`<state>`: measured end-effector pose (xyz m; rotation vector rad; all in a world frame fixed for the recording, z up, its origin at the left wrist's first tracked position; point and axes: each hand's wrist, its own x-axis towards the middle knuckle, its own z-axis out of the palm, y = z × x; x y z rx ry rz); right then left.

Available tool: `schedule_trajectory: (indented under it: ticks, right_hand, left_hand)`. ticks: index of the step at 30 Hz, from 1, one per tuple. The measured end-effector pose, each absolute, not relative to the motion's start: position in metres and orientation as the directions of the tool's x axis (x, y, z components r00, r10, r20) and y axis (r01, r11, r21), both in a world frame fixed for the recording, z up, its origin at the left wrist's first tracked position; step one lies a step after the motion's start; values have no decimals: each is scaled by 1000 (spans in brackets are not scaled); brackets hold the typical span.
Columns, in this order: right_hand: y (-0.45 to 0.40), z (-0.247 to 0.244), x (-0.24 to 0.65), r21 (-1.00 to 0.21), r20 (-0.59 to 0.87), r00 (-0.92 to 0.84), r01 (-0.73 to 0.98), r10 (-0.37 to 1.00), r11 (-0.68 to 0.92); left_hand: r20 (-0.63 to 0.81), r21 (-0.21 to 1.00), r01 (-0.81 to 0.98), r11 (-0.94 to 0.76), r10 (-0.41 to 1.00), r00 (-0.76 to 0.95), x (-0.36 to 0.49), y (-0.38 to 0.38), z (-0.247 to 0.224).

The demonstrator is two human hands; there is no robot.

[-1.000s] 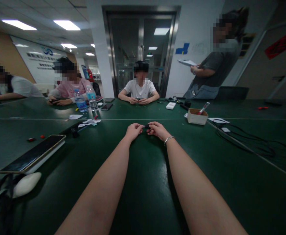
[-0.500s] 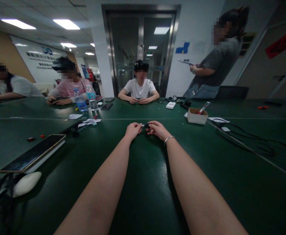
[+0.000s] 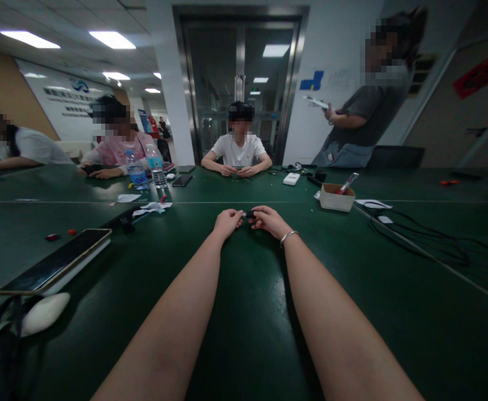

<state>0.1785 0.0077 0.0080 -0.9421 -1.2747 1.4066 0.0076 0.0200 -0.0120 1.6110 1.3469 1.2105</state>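
Both my hands meet above the green table (image 3: 247, 312), one at each end of a small dark piece with a silvery end (image 3: 249, 214). My left hand (image 3: 227, 224) pinches its silvery end between thumb and fingertips. The black end sits in the pinched fingers of my right hand (image 3: 270, 221), whose wrist wears a silver bangle (image 3: 289, 239). The piece lies roughly level, and my fingers cover much of it. Its exact kind is too small to make out.
To the left lie a phone on a white box (image 3: 60, 262) and a white rounded object (image 3: 45, 313) with black straps. Water bottles (image 3: 156, 167), a small open box (image 3: 337, 198) and black cables (image 3: 431, 239) stand or lie farther off. Several people are around the table.
My hands and the small piece stay nearly still. The standing person on the right has shifted the papers slightly, and the person in pink has turned their head.
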Motion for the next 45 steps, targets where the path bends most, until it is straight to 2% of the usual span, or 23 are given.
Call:
schedule_trajectory:
  ticks: [21, 27, 32, 36, 45]
  right_hand:
    - [7, 8, 181, -982, 77, -237, -185, 969, 32]
    - [7, 8, 180, -984, 73, -216, -173, 974, 35]
    - [7, 8, 180, -986, 52, -216, -168, 975, 16]
    - [7, 9, 180, -989, 45, -223, -148, 974, 12]
    - [10, 6, 180, -992, 56, -248, -125, 967, 25]
  left_hand:
    - [182, 945, 262, -195, 981, 74, 6, 18, -10]
    - [205, 950, 233, -209, 978, 44, 9, 18, -10]
    - [304, 924, 221, -312, 950, 71, 8, 14, -9]
    - [324, 917, 213, -336, 942, 91, 8, 12, -9]
    - [214, 960, 184, -213, 977, 15, 12, 12, -5]
